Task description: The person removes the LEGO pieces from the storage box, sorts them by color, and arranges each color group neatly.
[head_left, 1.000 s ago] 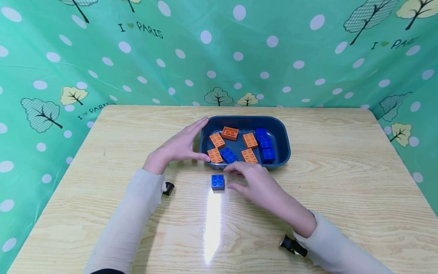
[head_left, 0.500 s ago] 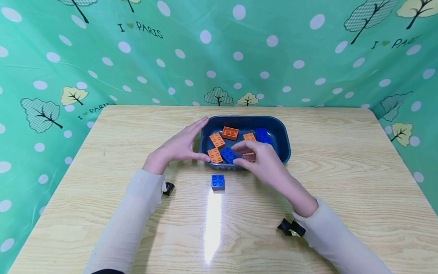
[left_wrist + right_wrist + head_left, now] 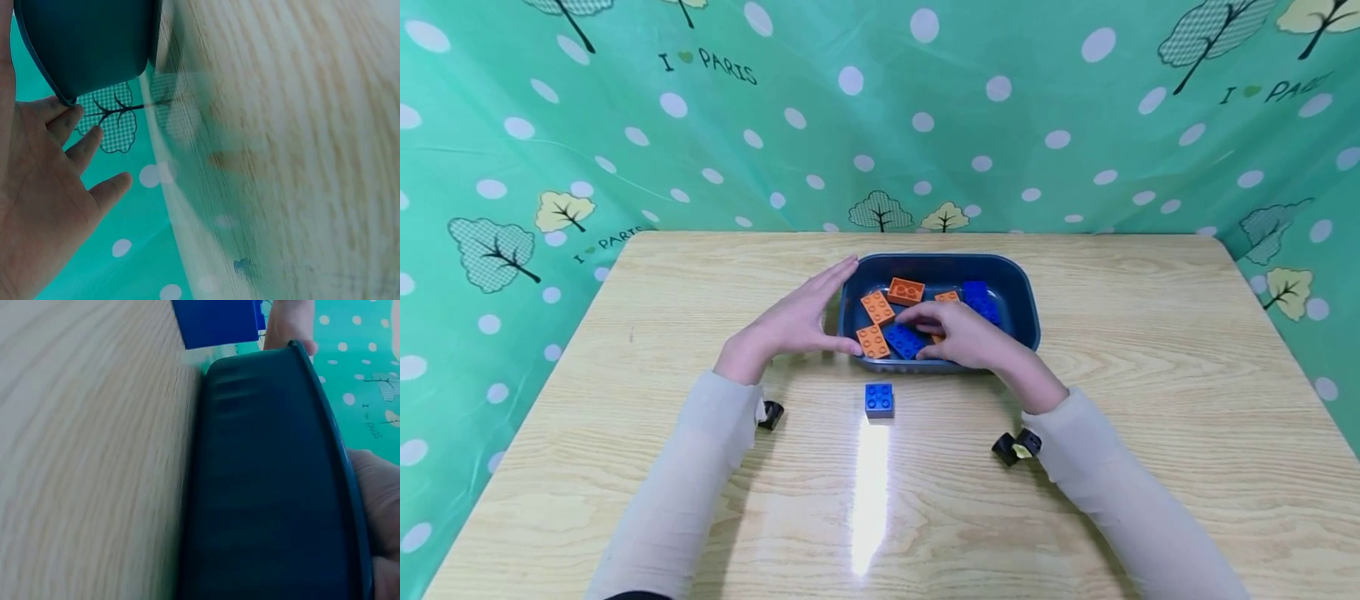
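Note:
My left hand (image 3: 793,321) spans the left end of a dark blue tray (image 3: 1028,287), thumb at the near rim and fingers at the far corner. In the left wrist view, that hand (image 3: 56,181) has its fingers spread beside the tray wall (image 3: 94,44). My right hand (image 3: 966,333) reaches over the near rim into the tray. Its curved fingers and thumb are right at a blue toy building brick (image 3: 904,340) lying there; I cannot tell whether they pinch it. A smaller blue brick (image 3: 878,402) stands on the table in front of the tray.
Inside the tray lie several orange bricks (image 3: 877,307), with more blue bricks (image 3: 980,298) at its right; the right hand partly covers some. The wooden table (image 3: 1150,350) backs onto a green patterned sheet (image 3: 880,100). Both sleeves carry black wrist devices (image 3: 1017,447).
My right hand has moved from beside the small blue brick on the table, over the rim, to the blue brick inside the tray. The left hand has stayed put.

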Motion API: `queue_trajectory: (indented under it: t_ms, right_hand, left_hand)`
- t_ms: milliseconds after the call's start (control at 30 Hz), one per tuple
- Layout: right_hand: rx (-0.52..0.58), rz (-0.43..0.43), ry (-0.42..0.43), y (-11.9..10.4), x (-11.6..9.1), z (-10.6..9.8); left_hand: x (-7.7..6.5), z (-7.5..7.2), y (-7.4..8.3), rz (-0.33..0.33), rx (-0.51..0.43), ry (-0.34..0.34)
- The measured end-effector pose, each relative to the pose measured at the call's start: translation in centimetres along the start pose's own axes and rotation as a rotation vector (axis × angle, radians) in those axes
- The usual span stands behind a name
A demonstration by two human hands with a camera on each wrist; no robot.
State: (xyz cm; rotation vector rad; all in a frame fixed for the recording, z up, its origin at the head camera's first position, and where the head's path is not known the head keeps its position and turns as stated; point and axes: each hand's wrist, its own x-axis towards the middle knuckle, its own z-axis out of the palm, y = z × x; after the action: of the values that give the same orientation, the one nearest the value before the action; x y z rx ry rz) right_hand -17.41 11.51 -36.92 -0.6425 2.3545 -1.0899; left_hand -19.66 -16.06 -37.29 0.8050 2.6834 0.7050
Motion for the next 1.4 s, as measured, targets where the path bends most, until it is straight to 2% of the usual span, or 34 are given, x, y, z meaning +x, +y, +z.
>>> queue_trajectory:
  t_ms: [200, 400, 633, 867, 1100, 1267, 1400]
  right_hand:
    - [-0.070, 0.039, -0.025, 0.5, 1.4, 0.1]
    - [-0.111, 0.006, 0.004, 0.9, 1.8, 0.2]
    - [-0.062, -0.011, 0.048, 0.9, 1.7, 0.3]
    - [-0.013, -0.007, 0.152, 0.6, 1.4, 0.2]
    - [0.034, 0.006, 0.277, -0.1, -0.1, -0.7]
    - [0.057, -0.030, 0.292, -1.4, -2.3, -0.9]
    - [0.097, -0.052, 0.270, -2.4, -4.2, -0.5]
  left_hand:
    - [-0.1, 0.0, -0.2, 0.001, 0.008, -0.004]
    - [0.1, 0.1, -0.2, 0.021, 0.001, -0.001]
    - [0.0, 0.0, -0.1, 0.005, -0.002, -0.003]
    - [-0.1, 0.0, -0.2, -0.004, -0.003, -0.001]
    - [0.0, 0.3, 0.0, -0.004, -0.011, -0.006]
    - [-0.1, 0.2, 0.1, -0.006, -0.009, -0.003]
    - [-0.1, 0.0, 0.1, -0.007, -0.008, -0.006]
